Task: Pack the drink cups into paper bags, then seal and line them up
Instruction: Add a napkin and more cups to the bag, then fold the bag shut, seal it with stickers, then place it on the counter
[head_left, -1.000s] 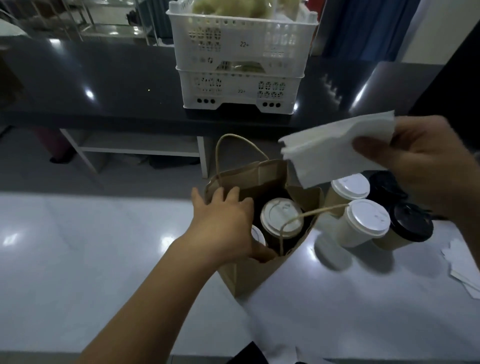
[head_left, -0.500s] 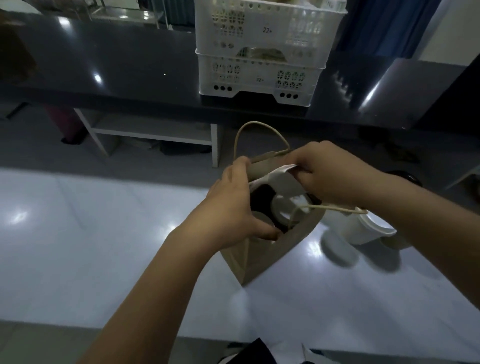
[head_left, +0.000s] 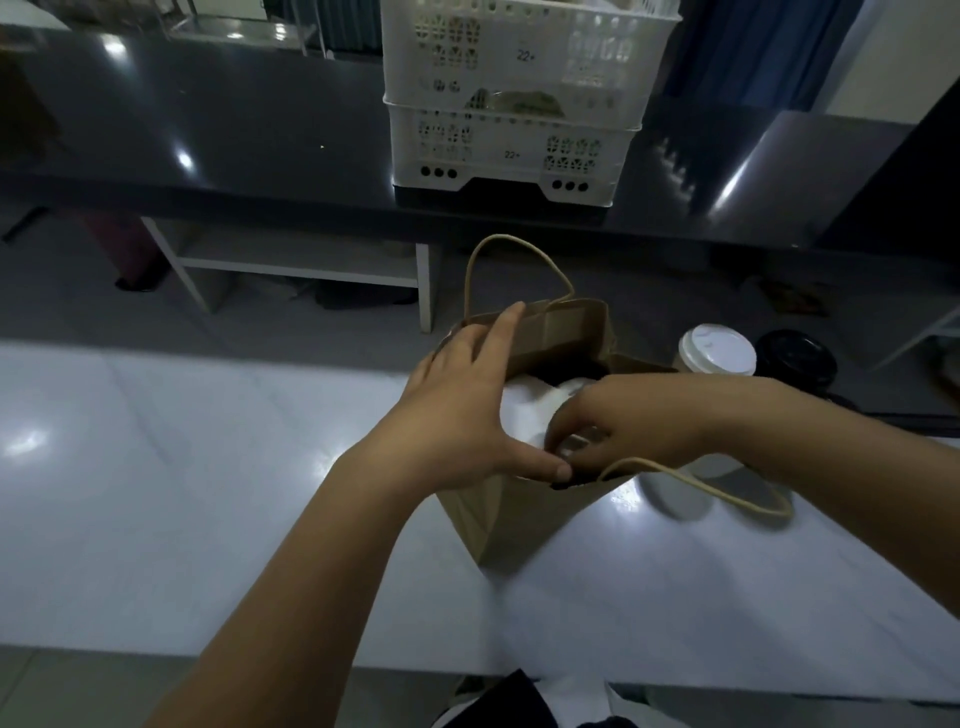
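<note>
step: person is tucking a white napkin (head_left: 524, 415) into the open paper bag (head_left: 519, 514), over the cups; sealing is not yet done
bag: standing upright on the white table (head_left: 208, 493), centre of view, mouth open, far flap folding inward
left hand (head_left: 467, 415): spread across the left side of the mouth, forefinger lying straight on the far flap, thumb lying along the near rim, bracing the bag
right hand (head_left: 623, 421): reaching in from the right, fingers curled down at the napkin's near edge; pinching or just pushing, cannot tell
cups in bag: hidden under napkin and hands
loose cups: white-lidded cup (head_left: 717, 351) and black-lidded cup (head_left: 795, 358) waiting just right of the bag, on the far side
doing it well: left hand bracing the rim while the right is pressing; napkin going in flat on the lids, not bunching above the fold line
watch: near handle (head_left: 737, 497) is flopping out to the right under the right wrist and could be snagging on withdrawal
risk: pushing hard could be tipping a cup or popping a lid; light pressure looks like enough
</note>
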